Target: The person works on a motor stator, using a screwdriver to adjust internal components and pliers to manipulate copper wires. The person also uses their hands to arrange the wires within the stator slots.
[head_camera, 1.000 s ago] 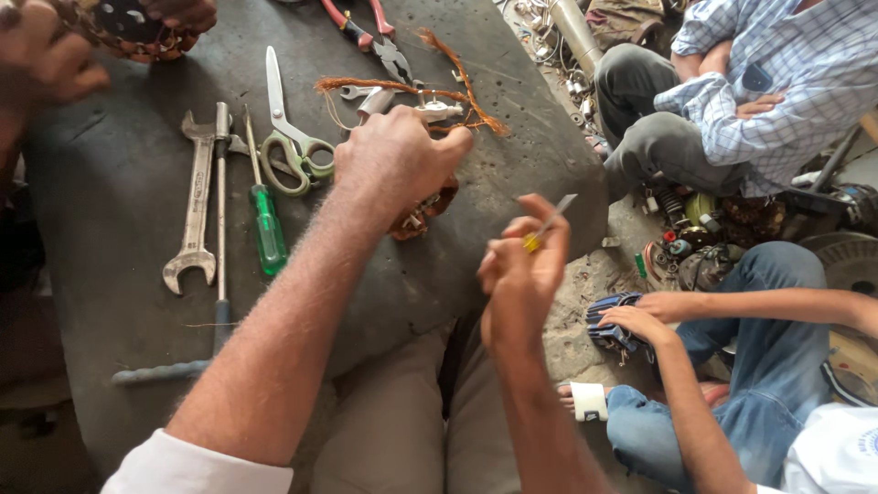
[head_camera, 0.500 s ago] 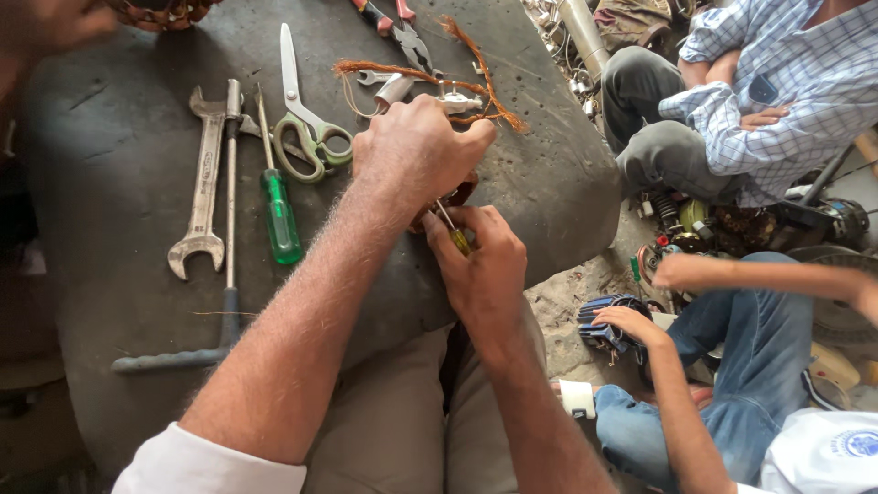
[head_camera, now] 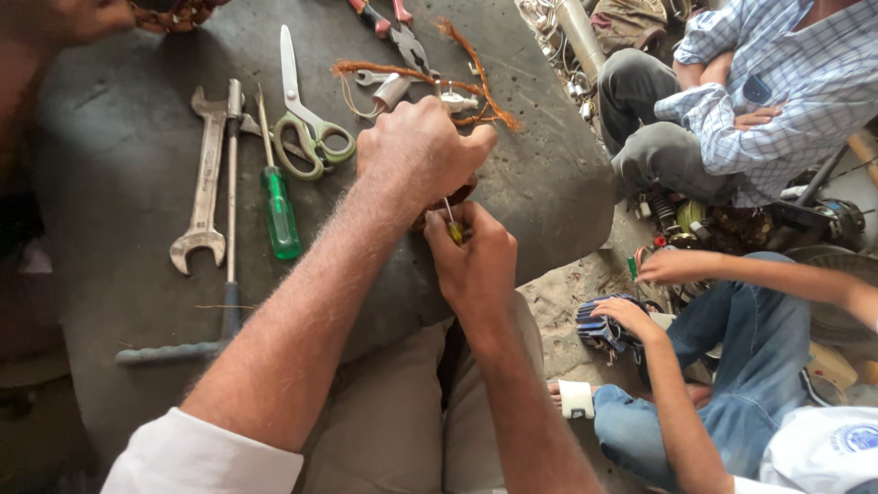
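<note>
My left hand (head_camera: pixel 416 155) is closed over a brownish wound coil part (head_camera: pixel 457 194) at the near edge of a dark grey work slab (head_camera: pixel 119 165); most of that part is hidden under my fingers. My right hand (head_camera: pixel 476 261) sits just below it, gripping a small yellow-handled screwdriver (head_camera: pixel 453 227) whose thin shaft points up into the part. The two hands nearly touch.
On the slab lie green-handled scissors (head_camera: pixel 306 128), a green screwdriver (head_camera: pixel 277 206), an open-ended spanner (head_camera: pixel 203 192), a long thin tool (head_camera: pixel 229 229), red-handled pliers (head_camera: pixel 393 27) and loose copper wire (head_camera: pixel 457 64). Two other people sit at right; another person's hand (head_camera: pixel 82 18) is at top left.
My right hand has come in from the right with the small screwdriver and now presses its tip into the part under my left hand. The left hand has stayed on the part.
</note>
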